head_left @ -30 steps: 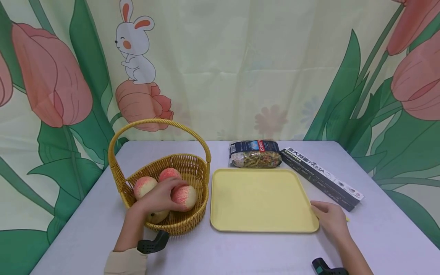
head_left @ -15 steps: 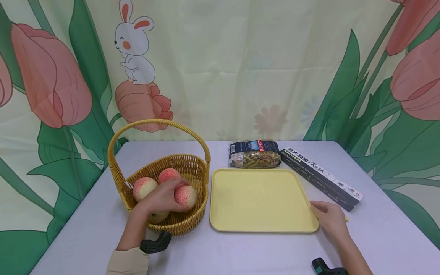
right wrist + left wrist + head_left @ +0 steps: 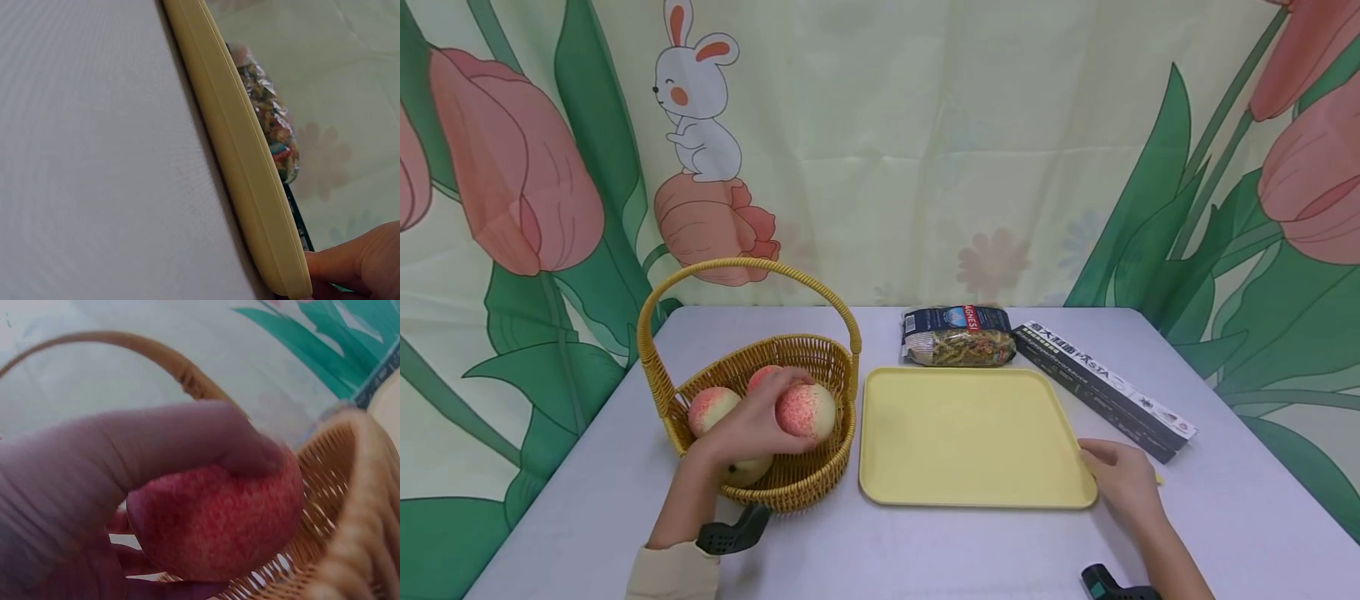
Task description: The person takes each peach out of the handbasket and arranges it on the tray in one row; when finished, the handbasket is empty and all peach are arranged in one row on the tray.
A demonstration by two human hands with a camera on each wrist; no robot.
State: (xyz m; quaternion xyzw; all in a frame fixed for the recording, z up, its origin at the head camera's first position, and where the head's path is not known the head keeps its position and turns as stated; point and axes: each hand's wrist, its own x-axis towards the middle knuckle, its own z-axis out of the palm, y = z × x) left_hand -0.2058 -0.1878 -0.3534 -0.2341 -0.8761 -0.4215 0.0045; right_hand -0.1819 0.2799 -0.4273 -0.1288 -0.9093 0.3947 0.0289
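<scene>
My left hand [image 3: 752,429] holds a pink-and-cream peach [image 3: 807,412] inside the wicker basket [image 3: 790,497]. In the left wrist view the thumb lies across the top of the peach, with fingers beneath it. Two more peaches [image 3: 711,408] sit in the basket, one partly behind the hand. A yellowish round fruit [image 3: 748,473] lies low at the basket's front, partly hidden by the wrist. My right hand [image 3: 1123,482] grips the right edge of the yellow tray [image 3: 973,437] near its front corner; the fingers under the rim are mostly hidden.
A bag of pasta [image 3: 958,337] lies behind the tray. To its right, a long black-and-white pasta box [image 3: 1101,387] lies slanted. The basket's tall handle [image 3: 745,263] arches above the left hand. A small yellow tip [image 3: 1159,480] shows beside the right hand.
My left hand has raised the peach slightly within the basket, and it now covers more of the peach behind. The right hand and the tray have stayed put.
</scene>
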